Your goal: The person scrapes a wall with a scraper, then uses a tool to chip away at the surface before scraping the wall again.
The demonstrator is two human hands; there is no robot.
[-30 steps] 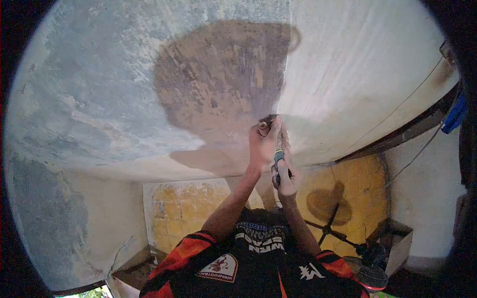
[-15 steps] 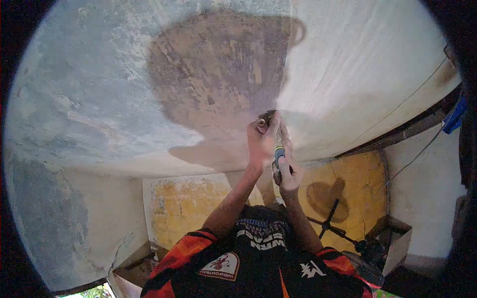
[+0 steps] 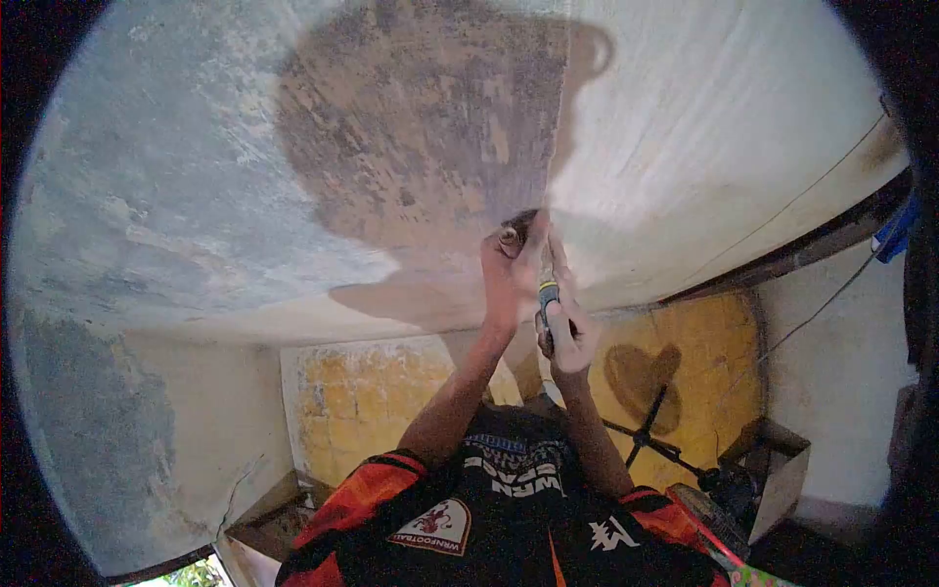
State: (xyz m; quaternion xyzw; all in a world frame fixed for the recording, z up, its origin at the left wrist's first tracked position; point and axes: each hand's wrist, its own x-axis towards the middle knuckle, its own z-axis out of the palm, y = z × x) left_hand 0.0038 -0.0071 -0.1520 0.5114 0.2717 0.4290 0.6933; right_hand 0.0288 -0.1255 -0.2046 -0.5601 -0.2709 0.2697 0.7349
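Note:
My left hand [image 3: 503,284] is raised against the wall, its fingers closed around a dark object with a round, brownish end [image 3: 509,238]. Its kind cannot be made out. Just to the right and a little lower, my right hand [image 3: 572,338] is wrapped round a slim hand tool [image 3: 549,293] with a dark grey handle and a yellow band. The tool points up along the wall beside my left hand, and its tip is hard to see. Both hands are close to the edge between the patchy grey-brown surface [image 3: 430,127] and the whiter surface [image 3: 685,127].
A large shadow of a head lies across the wall above my hands. Below is a yellow tiled floor [image 3: 381,386] with a black-legged stand [image 3: 646,440]. Open cardboard boxes [image 3: 782,470] stand at the lower right. A thin cable [image 3: 812,313] and a blue item [image 3: 895,235] hang at the right.
Both hands have shifted slightly up and left in the view, still gripping the same things. The head shadow has moved up a little.

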